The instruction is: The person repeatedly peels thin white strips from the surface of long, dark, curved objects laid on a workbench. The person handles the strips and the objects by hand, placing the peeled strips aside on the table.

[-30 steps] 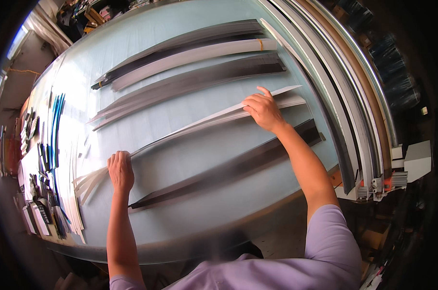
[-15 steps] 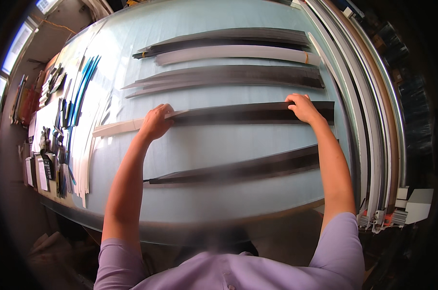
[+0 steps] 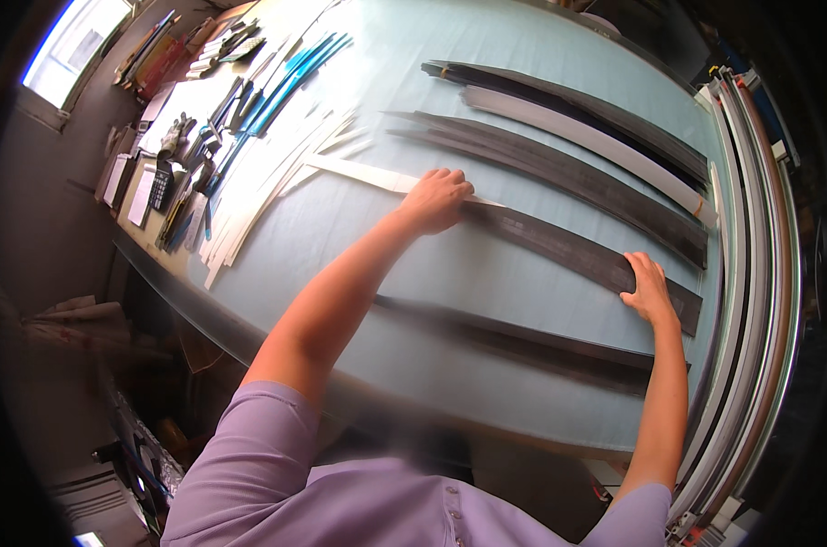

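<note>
A long dark flat strip (image 3: 559,242) lies slanting across the table. My left hand (image 3: 438,201) is closed at its left end, over a long thin white strip (image 3: 363,173) that runs out to the left. A sliver of white shows just right of that hand along the dark strip's far edge; what is under the fingers is hidden. Near the right end, my right hand (image 3: 649,284) grips the dark strip, fingers at the far edge and thumb at the near edge. Closer to me lies another dark bundle of strips (image 3: 532,342), blurred at its left end.
Beyond my hands lie a dark bundle (image 3: 568,169), a white bundle (image 3: 578,137) and another dark bundle (image 3: 559,100). Loose white strips (image 3: 258,214), blue strips (image 3: 286,91) and tools crowd the table's left side. Long rails (image 3: 751,319) run along the right edge.
The view has turned left, so the table and strips appear slanted. Both hands keep their places along the dark strip, the left at the white strip and the right near the far right end.
</note>
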`<state>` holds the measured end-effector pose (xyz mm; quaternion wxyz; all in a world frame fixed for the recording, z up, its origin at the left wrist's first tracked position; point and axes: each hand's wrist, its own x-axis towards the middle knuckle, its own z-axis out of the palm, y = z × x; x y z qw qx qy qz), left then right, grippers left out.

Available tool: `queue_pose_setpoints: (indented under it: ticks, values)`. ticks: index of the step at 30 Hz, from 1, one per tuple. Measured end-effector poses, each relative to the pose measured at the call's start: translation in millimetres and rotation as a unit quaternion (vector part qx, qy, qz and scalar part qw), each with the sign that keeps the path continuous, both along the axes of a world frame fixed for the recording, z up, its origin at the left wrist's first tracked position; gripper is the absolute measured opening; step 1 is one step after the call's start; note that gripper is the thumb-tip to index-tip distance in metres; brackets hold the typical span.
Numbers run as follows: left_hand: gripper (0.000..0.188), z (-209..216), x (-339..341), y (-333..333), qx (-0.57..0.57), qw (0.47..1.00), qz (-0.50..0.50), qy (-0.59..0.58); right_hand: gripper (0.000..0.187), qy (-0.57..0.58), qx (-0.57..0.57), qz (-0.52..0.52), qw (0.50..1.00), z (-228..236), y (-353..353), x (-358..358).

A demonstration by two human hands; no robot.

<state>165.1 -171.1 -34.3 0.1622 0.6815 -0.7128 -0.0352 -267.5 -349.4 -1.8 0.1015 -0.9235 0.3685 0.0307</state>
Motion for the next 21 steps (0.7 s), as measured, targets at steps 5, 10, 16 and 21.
queue_pose_setpoints:
  ticks: [5, 10, 16, 21]
  values:
    - [0.033, 3.6, 29.0, 52.8, -0.059, 0.976, 0.190, 0.083, 0.050, -0.180, -0.073, -0.046, 0.980, -3.4, 62.4, 25.1]
    - [0.027, -14.0, 146.2, 159.4, -0.126, 0.840, 0.522, -0.072, 0.014, -0.254, 0.004, 0.042, 0.966, -10.5, 180.4, 61.0]
    - [0.044, -11.8, 204.4, 184.7, -0.014, 0.802, 0.593, -0.073, 0.032, -0.252, -0.009, 0.029, 0.967, -24.4, 258.4, 90.8]
    - [0.047, -11.8, 223.9, 187.9, -0.033, 0.797, 0.602, -0.033, 0.042, -0.238, -0.013, -0.023, 0.971, -33.1, 269.6, 100.8]
